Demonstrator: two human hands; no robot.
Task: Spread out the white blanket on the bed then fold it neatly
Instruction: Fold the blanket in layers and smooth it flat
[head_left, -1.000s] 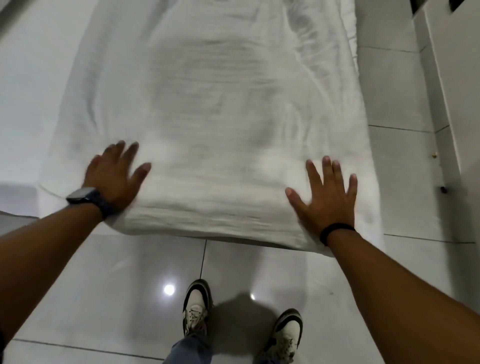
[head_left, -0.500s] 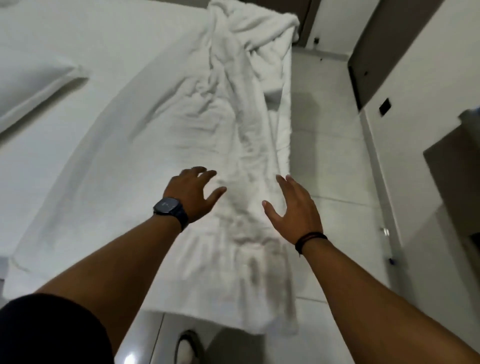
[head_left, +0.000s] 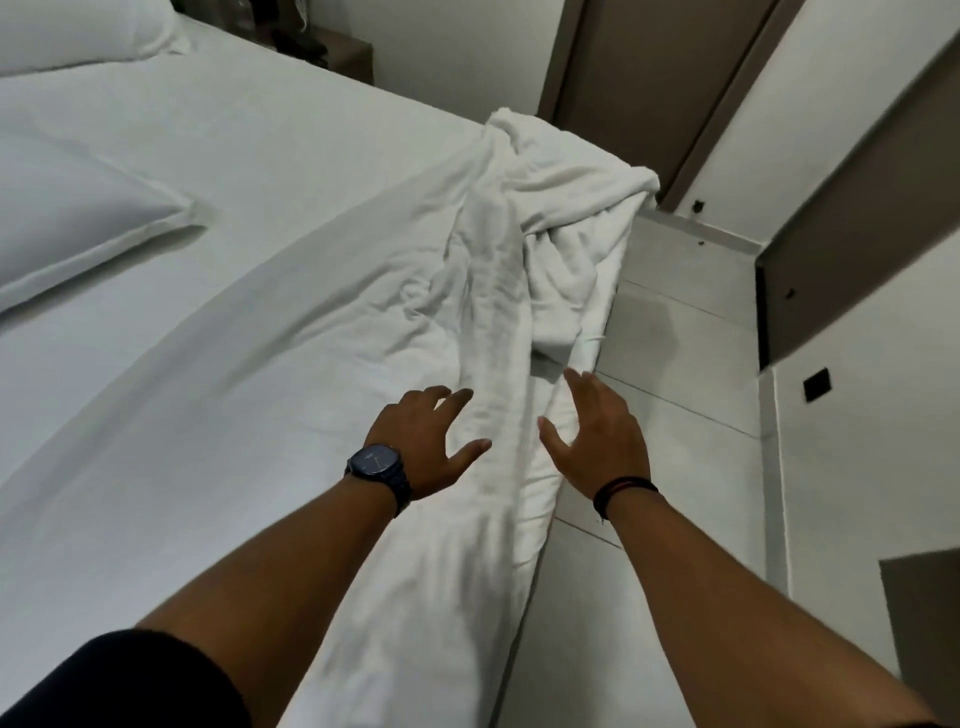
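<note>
The white blanket (head_left: 498, 291) lies along the right edge of the bed (head_left: 156, 415), flat near me and bunched in a crumpled heap at its far end. A raised ridge of cloth runs down its middle. My left hand (head_left: 426, 441), with a dark watch on the wrist, hovers open on the left side of that ridge. My right hand (head_left: 592, 436), with a dark band on the wrist, is open on the ridge's right side, above the blanket's edge that hangs off the bed. Neither hand grips the cloth.
Two white pillows (head_left: 67, 228) lie on the bed at the left. A tiled floor strip (head_left: 675, 415) runs between the bed and the right wall. A brown door (head_left: 639, 78) stands beyond the blanket heap, and a dark nightstand (head_left: 332, 52) at the top.
My view has lifted from the floor and bed end to along the bed. Both hands left the flat blanket end, came closer together and reached forward towards the crumpled part.
</note>
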